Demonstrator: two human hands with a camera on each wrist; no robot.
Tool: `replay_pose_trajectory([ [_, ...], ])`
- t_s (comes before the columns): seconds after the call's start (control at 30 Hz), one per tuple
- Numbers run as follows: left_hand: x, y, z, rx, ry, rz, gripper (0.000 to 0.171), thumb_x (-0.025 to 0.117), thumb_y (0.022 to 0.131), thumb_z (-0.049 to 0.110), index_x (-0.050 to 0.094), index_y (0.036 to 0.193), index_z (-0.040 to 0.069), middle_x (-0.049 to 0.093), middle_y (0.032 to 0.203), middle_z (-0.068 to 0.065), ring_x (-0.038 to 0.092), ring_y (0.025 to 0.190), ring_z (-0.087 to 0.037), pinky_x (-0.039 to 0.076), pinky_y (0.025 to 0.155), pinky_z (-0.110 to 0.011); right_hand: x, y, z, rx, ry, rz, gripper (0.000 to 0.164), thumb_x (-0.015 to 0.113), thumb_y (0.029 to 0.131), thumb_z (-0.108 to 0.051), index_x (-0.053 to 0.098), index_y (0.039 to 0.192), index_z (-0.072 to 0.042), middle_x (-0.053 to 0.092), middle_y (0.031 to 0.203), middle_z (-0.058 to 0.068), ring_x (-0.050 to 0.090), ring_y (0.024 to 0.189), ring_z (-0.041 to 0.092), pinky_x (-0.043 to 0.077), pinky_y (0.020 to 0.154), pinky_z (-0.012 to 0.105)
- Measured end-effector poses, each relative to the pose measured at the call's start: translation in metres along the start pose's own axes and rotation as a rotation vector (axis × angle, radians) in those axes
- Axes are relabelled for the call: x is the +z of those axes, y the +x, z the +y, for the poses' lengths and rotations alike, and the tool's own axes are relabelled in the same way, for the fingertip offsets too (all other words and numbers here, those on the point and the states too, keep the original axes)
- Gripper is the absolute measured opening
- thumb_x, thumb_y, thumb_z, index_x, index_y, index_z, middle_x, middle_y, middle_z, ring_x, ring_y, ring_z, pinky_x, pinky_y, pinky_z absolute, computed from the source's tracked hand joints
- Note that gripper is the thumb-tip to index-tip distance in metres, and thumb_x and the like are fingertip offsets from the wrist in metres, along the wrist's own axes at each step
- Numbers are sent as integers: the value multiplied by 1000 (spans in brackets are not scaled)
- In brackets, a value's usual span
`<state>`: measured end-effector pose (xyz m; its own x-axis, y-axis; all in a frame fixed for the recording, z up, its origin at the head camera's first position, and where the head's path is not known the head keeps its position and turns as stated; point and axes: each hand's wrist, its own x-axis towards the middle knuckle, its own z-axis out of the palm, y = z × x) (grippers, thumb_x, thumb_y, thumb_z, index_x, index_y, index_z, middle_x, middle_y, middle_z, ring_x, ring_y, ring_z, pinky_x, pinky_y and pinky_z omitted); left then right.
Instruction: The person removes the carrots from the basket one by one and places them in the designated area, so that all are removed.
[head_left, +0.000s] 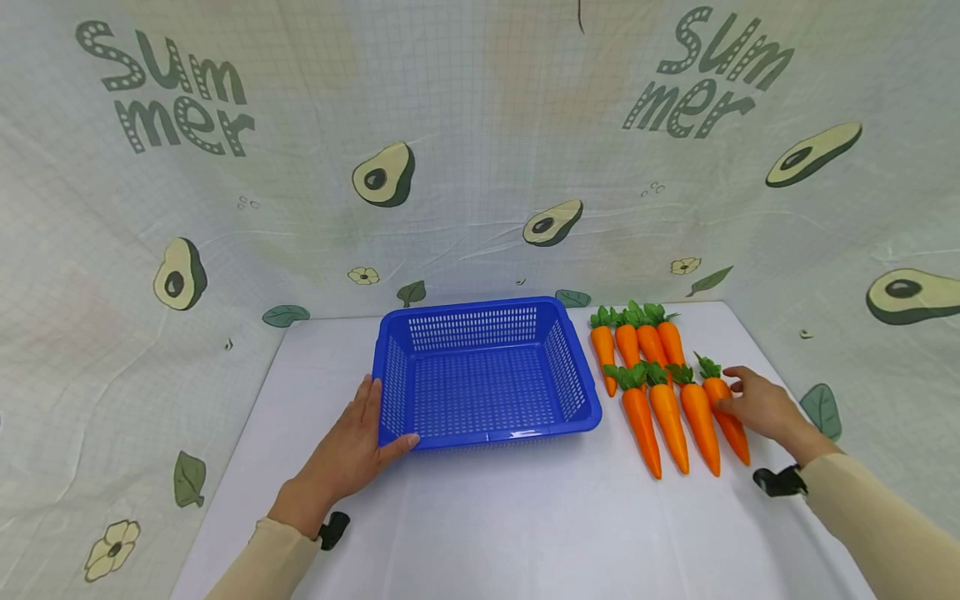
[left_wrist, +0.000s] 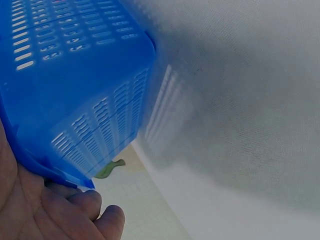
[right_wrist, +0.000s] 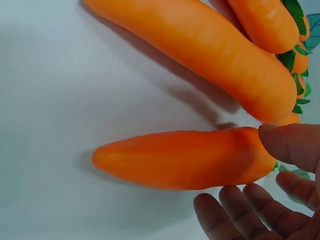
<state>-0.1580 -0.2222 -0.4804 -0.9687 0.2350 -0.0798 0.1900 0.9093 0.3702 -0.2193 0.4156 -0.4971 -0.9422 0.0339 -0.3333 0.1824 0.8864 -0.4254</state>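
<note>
A blue plastic basket (head_left: pixel 483 439) with slotted walls rests on the white table. At its front left corner is my left hand (head_left: pixel 352 446), fingers lying straight along the left rim, thumb against the front rim. In the left wrist view the basket's outer wall (left_wrist: pixel 85 90) rises beside my fingertips. My right hand (head_left: pixel 767 408) is at the rightmost carrot (head_left: pixel 731 421), which lies on the table with its green top away from me. Thumb on one side and spread fingers on the other straddle that carrot (right_wrist: pixel 185 160) near its thick end, the fingertips right at its edge.
Several more orange carrots lie right of the basket in two rows, a back row (head_left: pixel 602 346) and a front row (head_left: pixel 669 425). The white tabletop (head_left: pixel 480 525) meets a hanging cloth (head_left: pixel 465 100) printed with avocados behind and at the sides.
</note>
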Motion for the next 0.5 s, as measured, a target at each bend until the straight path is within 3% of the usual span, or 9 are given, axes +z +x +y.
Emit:
replay_pose_trajectory([
  [0.5,1,0,-2,-2,10,1,122,48,94,83,1,167,-3,1,176,-26,17,159,-51,28,124,-64,-1,1,-1,-4,-19,17,80,70,96,-26,31,148,19,41,139,49,59,112,57,55,95,68],
])
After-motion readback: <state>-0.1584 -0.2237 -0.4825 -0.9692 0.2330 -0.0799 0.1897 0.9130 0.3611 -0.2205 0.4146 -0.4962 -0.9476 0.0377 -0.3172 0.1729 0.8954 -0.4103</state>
